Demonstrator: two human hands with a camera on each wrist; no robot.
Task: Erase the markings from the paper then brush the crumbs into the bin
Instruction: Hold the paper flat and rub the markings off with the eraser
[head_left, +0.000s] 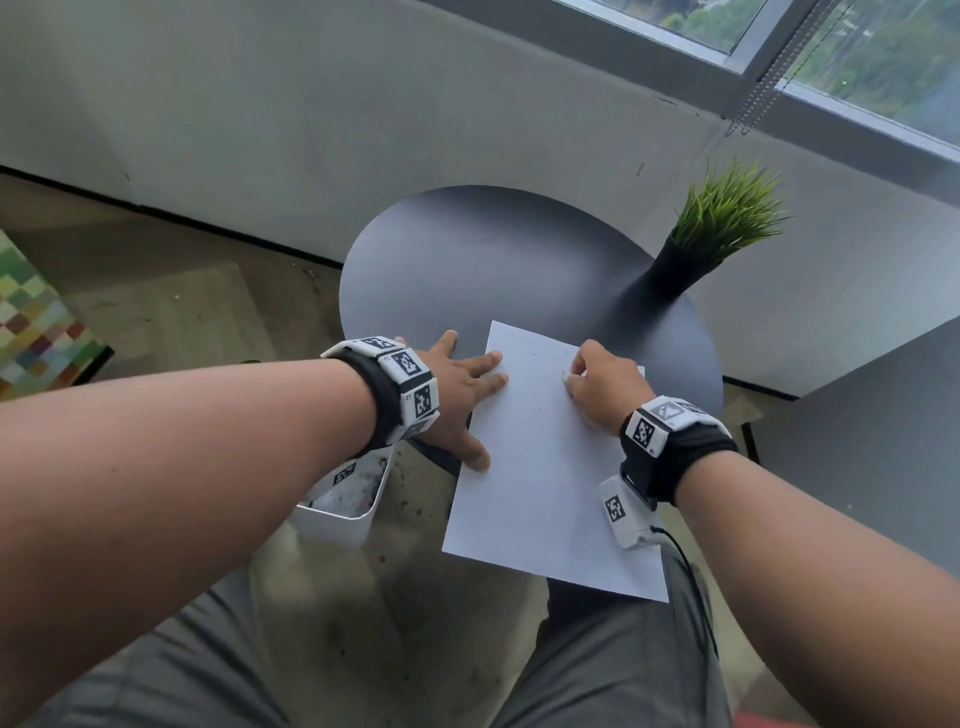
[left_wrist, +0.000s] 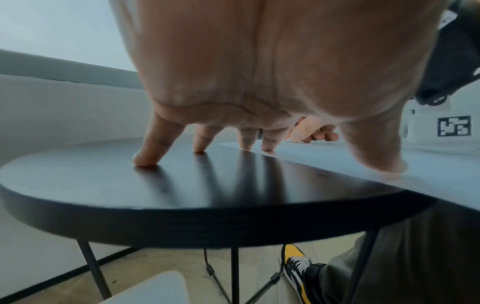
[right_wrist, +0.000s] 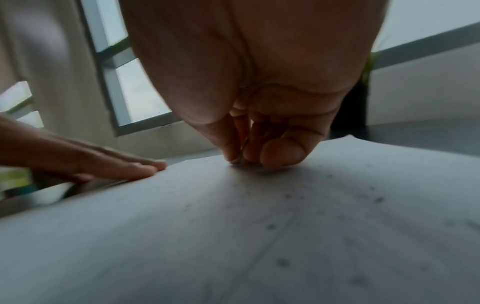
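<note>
White paper (head_left: 540, 467) lies on the near edge of the round black tabletop (head_left: 493, 260), its near part overhanging toward the person's lap; dark crumbs (right_wrist: 285, 196) are scattered over the sheet. Left hand (head_left: 462, 395) flat and spread, thumb and two fingers pressing the sheet's left edge, the other fingers on the bare tabletop; right hand (head_left: 602, 384) curled, fingertips bunched down on the sheet's far part, pinching something too hidden to identify. White bin (head_left: 343, 499) on the floor below the left wrist; potted grass plant (head_left: 722, 218) at the tabletop's far right.
</note>
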